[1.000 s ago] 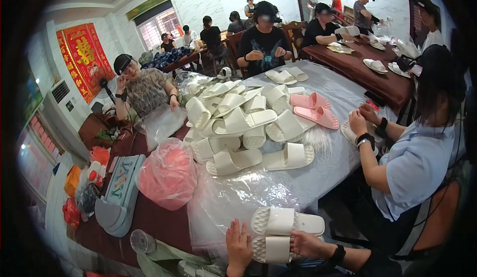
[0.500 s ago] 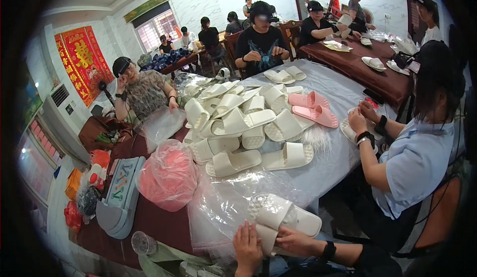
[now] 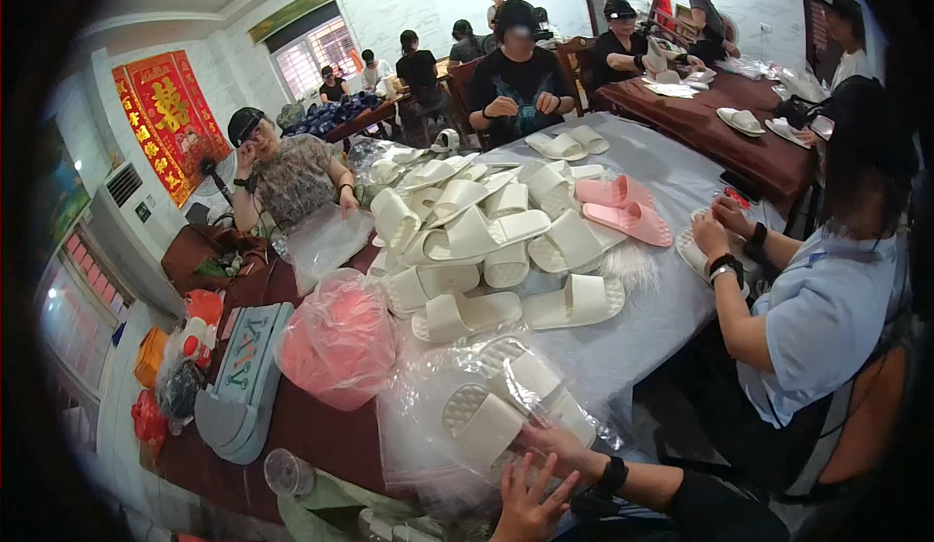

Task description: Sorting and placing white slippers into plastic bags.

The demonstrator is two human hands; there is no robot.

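Observation:
At the near table edge, my right hand [image 3: 566, 452], with a black wristband, grips the side of a white slide slipper [image 3: 475, 423]. Its fingers are partly hidden by the slipper. A second white slipper [image 3: 530, 375] lies right behind it, with shiny clear plastic around the pair. My left hand [image 3: 530, 505] is just below the right wrist, empty, its fingers spread apart. Beyond the pair rises a heap of white slippers [image 3: 486, 235], and a pink pair [image 3: 623, 213] sits at its right side.
A pink plastic-wrapped bundle [image 3: 339, 340] and a grey slipper-shaped case [image 3: 243, 386] stand on the left. A clear cup [image 3: 289, 472] is near the front. One co-worker [image 3: 817, 299] handles a slipper at right; another person [image 3: 292, 177] sits at far left with plastic bags.
The near slipper has swung left and now lies in front of the other one. My left hand has come off the slippers and opened its fingers. The view has shifted slightly.

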